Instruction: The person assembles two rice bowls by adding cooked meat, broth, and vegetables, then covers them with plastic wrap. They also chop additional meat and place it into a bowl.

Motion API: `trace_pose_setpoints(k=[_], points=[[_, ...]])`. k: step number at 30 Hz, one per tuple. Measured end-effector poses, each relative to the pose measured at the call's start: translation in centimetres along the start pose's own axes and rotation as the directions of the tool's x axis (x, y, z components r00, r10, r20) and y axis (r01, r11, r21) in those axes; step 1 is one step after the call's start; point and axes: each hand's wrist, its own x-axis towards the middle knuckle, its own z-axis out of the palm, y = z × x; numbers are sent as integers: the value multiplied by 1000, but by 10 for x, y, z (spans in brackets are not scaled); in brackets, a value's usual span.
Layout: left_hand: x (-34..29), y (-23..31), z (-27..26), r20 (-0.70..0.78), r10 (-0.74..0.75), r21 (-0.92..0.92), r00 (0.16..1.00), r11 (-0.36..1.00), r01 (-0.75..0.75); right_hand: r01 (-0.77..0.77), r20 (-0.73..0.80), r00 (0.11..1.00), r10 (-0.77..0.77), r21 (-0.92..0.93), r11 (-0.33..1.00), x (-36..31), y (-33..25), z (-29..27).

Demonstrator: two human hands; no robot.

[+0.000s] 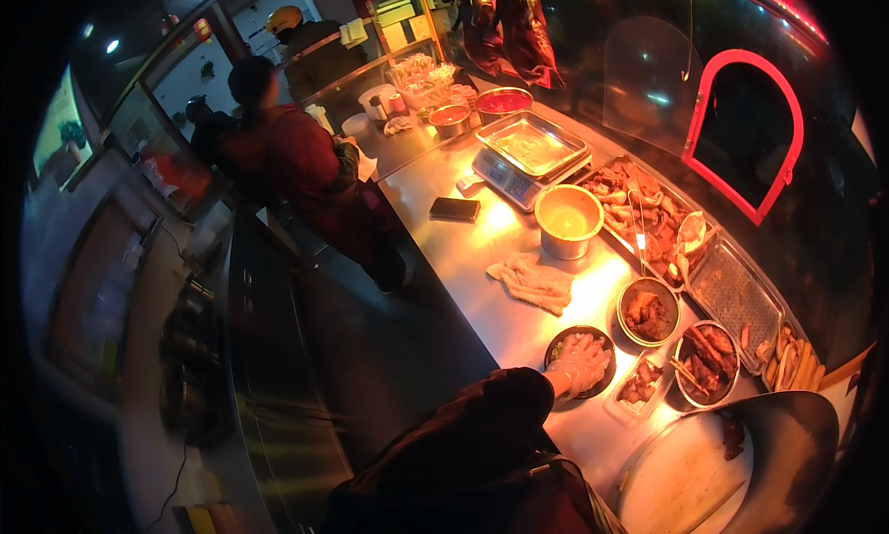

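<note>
My left hand (582,364), in a clear plastic glove, reaches into a dark round bowl (605,386) on the steel counter. Its fingers look spread and bent over the contents, which the hand mostly covers; I see nothing gripped. My right hand is out of view. Just right of the bowl lies a clear tray of dark meat pieces (640,383). Behind that stands a metal bowl with browned meat (646,316). Farther right is a bowl of dark meat strips (707,363) with tongs or sticks resting in it.
A round cutting board (685,478) sits at the near right. Along the counter are a cloth (532,282), a metal pot (569,221), a scale (505,177) bearing a tray and a meat tray (648,210). Roasted birds (505,29) hang behind. A person (306,163) stands across the left side.
</note>
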Motion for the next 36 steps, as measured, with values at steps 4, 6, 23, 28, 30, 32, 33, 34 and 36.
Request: trace_pose_setpoints(k=[4,6,23,28,30,32,33,34,36], points=[[-1,6,-22,-12,-1,-69,1000,998,0,-153,67,985,158,-84,985,21,17,32],[-6,12,-39,-48,-77,-207,996,976,66,-162,103,980,172,-97,982,28,19,45],[-18,-33,7,433,-382,-693,816,-721,30,97,243,904,-352,685,722,47,-110,110],[-33,-50,-23,478,-172,-555,862,-819,144,-40,612,466,-639,736,675,19,-231,113],[-44,-58,-34,466,-97,-517,879,-836,182,-210,753,312,-580,650,730,12,-262,112],[-58,-66,-42,449,-25,-488,893,-844,222,-505,856,332,-396,516,692,10,-288,116],[-66,-70,-45,435,10,-476,900,-846,240,-639,900,319,-298,436,634,6,-298,121],[-74,-76,-49,423,41,-462,905,-849,255,-730,915,285,-286,400,554,8,-307,126],[-86,-85,-57,431,72,-394,900,-882,259,-814,905,299,-303,407,413,4,-321,144]])
